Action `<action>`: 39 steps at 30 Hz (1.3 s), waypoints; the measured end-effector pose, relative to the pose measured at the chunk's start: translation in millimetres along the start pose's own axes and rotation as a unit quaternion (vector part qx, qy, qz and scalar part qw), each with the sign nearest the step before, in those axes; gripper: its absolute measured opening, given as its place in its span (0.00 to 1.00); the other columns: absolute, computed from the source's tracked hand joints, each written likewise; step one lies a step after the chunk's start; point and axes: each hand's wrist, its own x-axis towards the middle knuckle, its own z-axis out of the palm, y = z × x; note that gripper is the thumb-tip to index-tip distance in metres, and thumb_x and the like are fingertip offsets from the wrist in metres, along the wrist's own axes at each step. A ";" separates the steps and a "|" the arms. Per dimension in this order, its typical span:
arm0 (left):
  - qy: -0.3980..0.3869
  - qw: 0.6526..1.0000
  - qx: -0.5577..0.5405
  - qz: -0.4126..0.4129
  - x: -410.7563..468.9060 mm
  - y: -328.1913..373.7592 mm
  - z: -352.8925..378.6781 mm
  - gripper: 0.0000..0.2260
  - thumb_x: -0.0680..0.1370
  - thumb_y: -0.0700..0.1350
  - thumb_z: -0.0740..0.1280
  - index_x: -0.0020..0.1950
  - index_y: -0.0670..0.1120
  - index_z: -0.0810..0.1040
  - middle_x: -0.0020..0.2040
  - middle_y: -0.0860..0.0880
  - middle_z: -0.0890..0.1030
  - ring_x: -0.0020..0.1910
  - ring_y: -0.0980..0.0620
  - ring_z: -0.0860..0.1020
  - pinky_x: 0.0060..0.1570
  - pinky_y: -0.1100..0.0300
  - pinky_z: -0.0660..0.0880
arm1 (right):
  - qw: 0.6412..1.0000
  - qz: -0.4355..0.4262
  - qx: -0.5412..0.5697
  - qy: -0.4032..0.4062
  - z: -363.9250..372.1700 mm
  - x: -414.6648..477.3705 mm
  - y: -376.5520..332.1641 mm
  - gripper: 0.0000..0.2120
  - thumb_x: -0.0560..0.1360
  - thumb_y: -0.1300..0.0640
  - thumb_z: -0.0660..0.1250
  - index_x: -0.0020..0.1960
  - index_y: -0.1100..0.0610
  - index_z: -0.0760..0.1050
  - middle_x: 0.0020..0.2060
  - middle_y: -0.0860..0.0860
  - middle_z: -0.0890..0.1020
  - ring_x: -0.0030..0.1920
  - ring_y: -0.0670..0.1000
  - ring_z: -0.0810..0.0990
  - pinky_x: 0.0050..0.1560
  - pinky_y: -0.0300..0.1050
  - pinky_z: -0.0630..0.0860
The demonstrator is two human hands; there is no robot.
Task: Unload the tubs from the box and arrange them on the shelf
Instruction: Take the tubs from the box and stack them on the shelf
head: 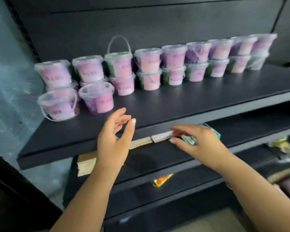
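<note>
Two bare hands hover at the front edge of a dark shelf (191,101). The left hand (114,139) is loosely spread and holds nothing. The right hand (199,141) has straight fingers (a teal packet (189,140) shows just beneath it). Pink-labelled tubs (147,64) stand stacked in a row beyond both hands.

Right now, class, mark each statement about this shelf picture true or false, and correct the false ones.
1. The tubs in the back row are stacked two high. True.
2. The left hand grips a tub. False: it holds nothing, and its fingers are relaxed.
3. Every tub's handle lies down. False: one handle stands upright.
4. Two front tubs sit ahead of the row, at the left end of the shelf. True.
</note>
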 end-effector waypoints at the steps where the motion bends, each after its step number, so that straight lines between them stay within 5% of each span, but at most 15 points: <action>1: -0.030 0.999 -0.010 0.016 -18.4 12.5 25.0 0.09 0.71 0.49 0.67 0.49 0.60 0.74 0.42 0.63 0.81 0.48 0.67 0.77 0.56 0.69 0.71 | 1.000 -0.002 -0.020 0.010 -21.5 -25.5 9.3 0.21 0.69 0.44 0.68 0.57 0.55 0.79 0.47 0.42 0.79 0.52 0.42 0.76 0.55 0.28 0.68; 4: -0.142 0.985 -0.023 0.092 -69.9 36.9 95.7 0.04 0.72 0.52 0.64 0.45 0.59 0.77 0.44 0.67 0.80 0.48 0.65 0.78 0.52 0.69 0.72 | 0.995 0.021 -0.091 0.032 -78.3 -99.8 38.7 0.25 0.69 0.38 0.60 0.54 0.55 0.80 0.47 0.41 0.78 0.49 0.40 0.77 0.53 0.28 0.68; 8: -0.292 0.937 -0.010 0.192 -135.3 55.3 186.5 0.07 0.75 0.48 0.62 0.50 0.54 0.77 0.48 0.59 0.79 0.47 0.68 0.75 0.51 0.73 0.70 | 0.980 0.131 -0.119 0.095 -130.1 -201.4 86.7 0.18 0.71 0.44 0.61 0.48 0.56 0.82 0.43 0.48 0.84 0.47 0.45 0.77 0.51 0.35 0.71; 12: -0.430 0.880 -0.036 0.199 -188.3 58.1 262.7 0.08 0.74 0.47 0.62 0.44 0.49 0.80 0.41 0.56 0.80 0.43 0.60 0.77 0.45 0.71 0.72 | 0.941 0.286 -0.126 0.128 -160.1 -285.1 135.6 0.11 0.73 0.51 0.68 0.52 0.54 0.81 0.46 0.49 0.84 0.47 0.48 0.80 0.52 0.43 0.76; 17: -0.543 0.820 -0.033 0.180 -227.7 34.6 352.0 0.14 0.74 0.49 0.61 0.43 0.42 0.83 0.38 0.56 0.79 0.40 0.58 0.78 0.41 0.71 0.72 | 0.857 0.492 -0.029 0.149 -173.0 -353.8 198.8 0.14 0.74 0.53 0.67 0.58 0.54 0.77 0.49 0.49 0.82 0.48 0.47 0.79 0.55 0.44 0.77; 23: -0.654 0.756 0.013 0.024 -250.5 -22.0 479.5 0.14 0.72 0.52 0.64 0.43 0.43 0.82 0.35 0.60 0.79 0.39 0.68 0.76 0.39 0.78 0.68 | 0.764 0.620 0.019 0.180 -187.2 -386.9 293.0 0.13 0.75 0.53 0.65 0.58 0.55 0.77 0.48 0.48 0.80 0.47 0.47 0.77 0.52 0.40 0.77; 27: -0.709 0.698 0.088 -0.048 -246.2 -70.6 566.4 0.06 0.77 0.44 0.64 0.47 0.45 0.81 0.41 0.49 0.81 0.40 0.59 0.77 0.41 0.71 0.69 | 0.712 0.675 0.039 0.191 -201.9 -384.2 368.9 0.12 0.75 0.54 0.65 0.56 0.56 0.77 0.44 0.47 0.78 0.45 0.46 0.77 0.51 0.41 0.76; 31: -0.728 0.657 0.134 -0.145 -222.7 -103.4 639.3 0.06 0.78 0.43 0.63 0.42 0.48 0.77 0.37 0.53 0.79 0.40 0.56 0.75 0.38 0.74 0.67 | 0.655 0.731 0.074 0.177 -218.7 -370.2 440.3 0.12 0.76 0.54 0.64 0.57 0.57 0.77 0.45 0.48 0.78 0.47 0.46 0.76 0.49 0.38 0.73; 35: -0.737 0.601 0.222 -0.215 -205.4 -142.1 698.3 0.12 0.78 0.44 0.61 0.35 0.50 0.74 0.35 0.54 0.76 0.43 0.50 0.75 0.47 0.58 0.69 | 0.583 0.783 0.109 0.190 -225.4 -367.2 493.4 0.13 0.76 0.54 0.65 0.58 0.59 0.76 0.47 0.50 0.78 0.49 0.48 0.75 0.49 0.39 0.69; 39: -0.693 0.569 0.272 -0.349 -201.2 -178.1 738.3 0.10 0.80 0.45 0.59 0.50 0.41 0.76 0.35 0.49 0.75 0.35 0.52 0.73 0.40 0.59 0.69 | 0.507 0.832 0.148 0.170 -208.2 -375.4 529.3 0.14 0.75 0.53 0.65 0.57 0.60 0.77 0.52 0.56 0.82 0.53 0.55 0.79 0.48 0.41 0.69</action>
